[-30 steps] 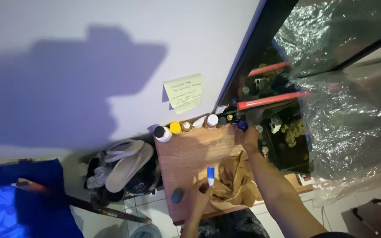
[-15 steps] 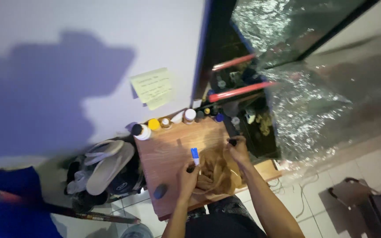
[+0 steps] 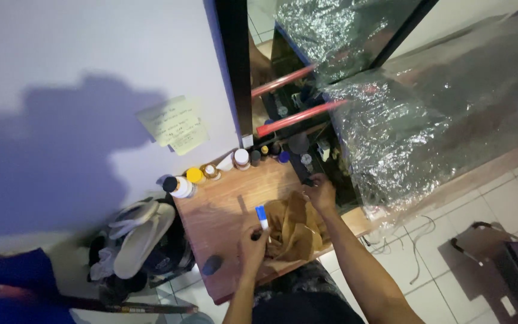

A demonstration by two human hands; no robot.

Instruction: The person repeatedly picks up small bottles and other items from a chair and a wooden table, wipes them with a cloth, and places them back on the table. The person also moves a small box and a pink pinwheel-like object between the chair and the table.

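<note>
Fingers of the left hand (image 3: 252, 245) are closed around a small white tube with a blue cap (image 3: 262, 217), which is held upright just above a wooden table (image 3: 223, 207), beside a crumpled brown cloth (image 3: 295, 228). A dark oval object (image 3: 212, 264) is seen on the table's near corner, just left of that hand. Further out, the right hand (image 3: 321, 193) is laid on the far edge of the cloth, with its fingers curled at a small dark item (image 3: 309, 182); whether that item is actually gripped cannot be told. At the table's back edge, against the white wall (image 3: 91, 54), a row of small bottles and jars (image 3: 235, 162) is lined up, with a white bottle with a black cap (image 3: 177, 186) at its left end. A pale yellow note (image 3: 174, 124) is stuck to the wall above them. Pale sandals (image 3: 136, 237) are piled to the left of the table, and crinkled plastic sheeting (image 3: 403, 120) is draped on the right.
</note>
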